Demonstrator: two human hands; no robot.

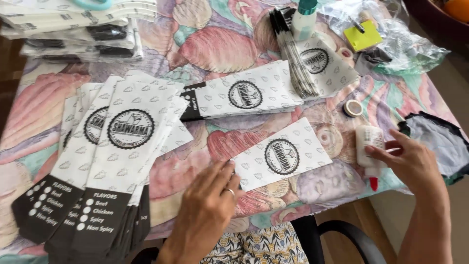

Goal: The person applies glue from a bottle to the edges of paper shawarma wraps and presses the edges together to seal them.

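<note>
In the head view, the likeliest trouble is a smear: the glue bottle (369,149) lies on its side near the table's front edge with its red tip pointing down off the cloth, and the right hand (413,164), fingers spread and only lightly wrapped on it, may squeeze out a drop or nudge it over the edge if the grip comes down askew. The second risk is the small printed paper sleeve (281,154) sliding on the smooth shell-patterned tablecloth (215,49), since the left hand (210,200) presses only its near-left corner with flat, open fingers rather than clamping it. The two hands are well apart, one on each side of that sleeve. The sleeve lies flat near the front middle of the table, tilted, white with a small grey repeat pattern and a round black emblem in its centre, apparently uncreased. A fanned pile of finished sleeves (112,161) with black ends lies to the left, a further stack of sleeves (244,93) behind, and a tape roll (352,108) just beyond the bottle.
</note>
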